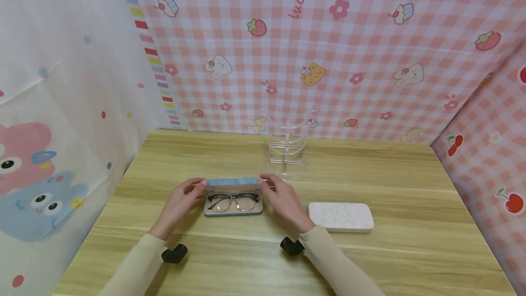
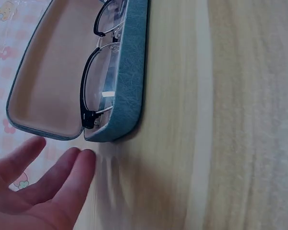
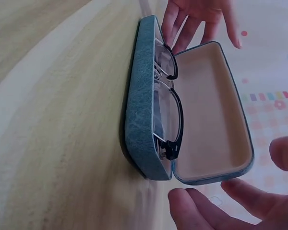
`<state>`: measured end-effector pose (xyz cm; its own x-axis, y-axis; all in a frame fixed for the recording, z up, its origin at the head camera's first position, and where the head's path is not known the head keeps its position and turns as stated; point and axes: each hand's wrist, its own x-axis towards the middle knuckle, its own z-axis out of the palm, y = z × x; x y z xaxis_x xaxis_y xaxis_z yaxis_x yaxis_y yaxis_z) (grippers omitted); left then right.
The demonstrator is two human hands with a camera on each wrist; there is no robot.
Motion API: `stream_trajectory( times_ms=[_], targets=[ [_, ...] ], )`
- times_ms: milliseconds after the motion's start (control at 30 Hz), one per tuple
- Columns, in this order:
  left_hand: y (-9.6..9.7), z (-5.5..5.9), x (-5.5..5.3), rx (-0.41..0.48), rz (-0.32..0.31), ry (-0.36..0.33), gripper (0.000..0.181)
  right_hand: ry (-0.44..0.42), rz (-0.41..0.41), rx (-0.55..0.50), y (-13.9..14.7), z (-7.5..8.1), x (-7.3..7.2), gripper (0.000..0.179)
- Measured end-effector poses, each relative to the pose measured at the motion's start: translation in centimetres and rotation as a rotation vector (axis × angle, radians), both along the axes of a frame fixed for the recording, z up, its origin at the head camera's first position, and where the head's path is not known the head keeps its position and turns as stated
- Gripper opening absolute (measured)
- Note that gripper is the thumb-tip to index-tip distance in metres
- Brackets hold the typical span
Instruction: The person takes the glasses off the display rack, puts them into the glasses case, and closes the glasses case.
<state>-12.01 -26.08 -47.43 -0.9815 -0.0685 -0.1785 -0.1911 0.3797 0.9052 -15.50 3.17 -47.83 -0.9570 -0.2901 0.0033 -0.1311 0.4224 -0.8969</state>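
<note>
A blue-green glasses case (image 1: 233,214) lies with its lid raised on the wooden table, its lining pale beige. Inside rest glasses (image 1: 246,195) with black upper rims and thin metal lower rims. My left hand (image 1: 186,198) is at the case's left end, fingers extended beside the lid (image 2: 43,81); contact there is unclear. At the other end is my right hand (image 1: 284,199), with a fingertip (image 3: 235,185) touching or nearly touching the lid's edge and the thumb apart from it. Neither hand curls round anything.
To the right of the right hand lies a closed white case (image 1: 341,217). A clear stand (image 1: 286,150) is behind the open case, near the back edge of the wooden table (image 1: 394,259). Patterned cloth (image 1: 279,49) hangs behind and at both sides.
</note>
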Motion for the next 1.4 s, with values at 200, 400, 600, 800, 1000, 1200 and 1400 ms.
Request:
stream_trajectory(
  times_ms=[200,400,600,800,1000,1200,1400],
  targets=[
    [0.1,-0.1,-0.4,-0.016,-0.061,-0.045,0.069,-0.022,0.047,0.057,-0.3,-0.2,-0.5,0.058],
    [-0.1,-0.1,-0.5,-0.008,-0.087,-0.062,0.068,-0.017,0.071,0.083,-0.4,-0.2,-0.8,0.054],
    [-0.4,-0.4,-0.6,0.07,-0.099,-0.069,0.065,-0.023,0.092,0.07,-0.3,-0.2,-1.0,0.049],
    [-0.7,-0.7,-0.8,0.235,-0.08,-0.096,0.06,-0.183,0.159,-0.112,0.1,-0.5,-1.5,0.044],
    [-1.1,-0.9,-1.0,0.335,-0.076,-0.135,0.057,-0.294,0.204,-0.236,0.4,-0.9,-1.9,0.04],
    [-1.6,-1.1,-1.1,0.363,-0.111,-0.177,0.058,-0.391,0.21,-0.316,0.7,-1.0,-2.0,0.04],
    [-2.0,-1.3,-1.1,0.35,-0.145,-0.192,0.059,-0.422,0.215,-0.329,0.8,-1.1,-1.9,0.04]
  ],
)
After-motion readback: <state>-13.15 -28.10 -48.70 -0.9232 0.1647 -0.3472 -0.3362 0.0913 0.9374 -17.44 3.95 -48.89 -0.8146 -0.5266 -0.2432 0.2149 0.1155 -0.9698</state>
